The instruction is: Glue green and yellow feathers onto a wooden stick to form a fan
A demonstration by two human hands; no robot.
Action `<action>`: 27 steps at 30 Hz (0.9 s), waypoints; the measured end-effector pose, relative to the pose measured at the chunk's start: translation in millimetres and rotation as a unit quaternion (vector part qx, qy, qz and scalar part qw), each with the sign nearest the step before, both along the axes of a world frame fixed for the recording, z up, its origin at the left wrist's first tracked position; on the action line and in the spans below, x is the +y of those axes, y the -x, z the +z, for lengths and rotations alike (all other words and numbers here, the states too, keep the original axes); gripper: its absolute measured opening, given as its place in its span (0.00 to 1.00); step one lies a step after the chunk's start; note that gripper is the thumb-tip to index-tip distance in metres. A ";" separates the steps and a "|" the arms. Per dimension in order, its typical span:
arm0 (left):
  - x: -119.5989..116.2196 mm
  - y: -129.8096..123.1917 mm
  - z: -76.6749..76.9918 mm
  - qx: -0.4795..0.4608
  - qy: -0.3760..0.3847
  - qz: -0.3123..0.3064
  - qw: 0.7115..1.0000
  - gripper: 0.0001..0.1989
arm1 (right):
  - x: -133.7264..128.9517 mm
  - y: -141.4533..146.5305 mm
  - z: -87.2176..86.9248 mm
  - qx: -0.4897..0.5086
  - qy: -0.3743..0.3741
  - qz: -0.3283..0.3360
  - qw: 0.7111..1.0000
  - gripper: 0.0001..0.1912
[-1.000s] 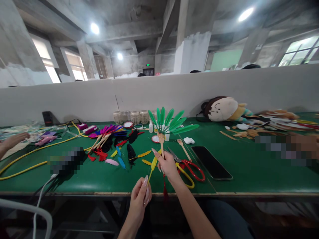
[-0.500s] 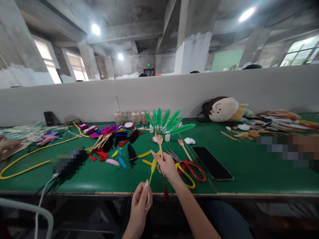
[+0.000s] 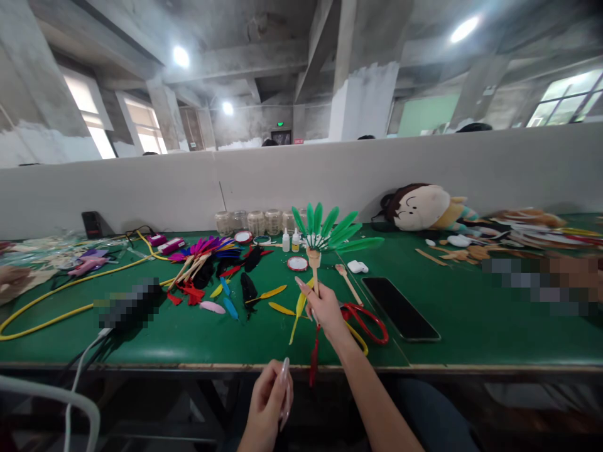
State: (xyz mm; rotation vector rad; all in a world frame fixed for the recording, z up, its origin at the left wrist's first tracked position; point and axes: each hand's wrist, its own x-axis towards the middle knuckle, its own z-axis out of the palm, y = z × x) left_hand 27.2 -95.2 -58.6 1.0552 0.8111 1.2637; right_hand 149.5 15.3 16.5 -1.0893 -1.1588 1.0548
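My right hand [image 3: 326, 309] is closed around the wooden handle of a feather fan [image 3: 315, 258], held upright. Green feathers spread from the fan's top, and a red tassel [image 3: 314, 358] hangs below the hand. The same hand also pinches a yellow feather [image 3: 298, 311], its bare quill slanting down to the left. Lower, in front of the table edge, my left hand [image 3: 269, 398] has its fingers curled and pressed together, apart from the quill. Whatever it may hold is hidden. Red- and yellow-handled scissors [image 3: 370, 323] lie partly behind my right hand.
Loose feathers [image 3: 230, 306] and a bundle of colourful feather fans [image 3: 195, 263] lie to the left. Two small glue bottles [image 3: 291, 241] and several jars [image 3: 257, 222] stand behind. A phone [image 3: 399, 309] lies right, below a plush doll [image 3: 421, 207]. Yellow cable [image 3: 51, 317] loops at left.
My right hand has moved slightly right with the fan and yellow feather. My left hand has come off the quill and dropped a little lower.
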 end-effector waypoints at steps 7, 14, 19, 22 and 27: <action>-1.9 1.2 11.5 0.199 -0.050 -0.047 0.978 0.20 | -7.1 -0.9 10.5 0.010 -0.004 0.007 1.000 0.21; 0.4 4.0 28.7 0.455 -0.188 -0.072 0.867 0.15 | -4.5 -2.0 7.7 0.015 -0.005 0.011 1.000 0.21; 1.6 -1.2 36.3 0.531 -0.234 -0.055 0.813 0.15 | -5.6 -2.3 9.0 0.010 0.000 0.009 1.000 0.20; 1.6 1.9 42.8 0.486 -0.182 -0.024 0.855 0.11 | -6.3 -2.2 9.9 0.010 0.004 0.008 1.000 0.20; 7.9 8.9 48.3 0.272 -0.082 0.042 0.958 0.17 | -4.9 -1.0 7.5 0.007 0.004 0.003 1.000 0.21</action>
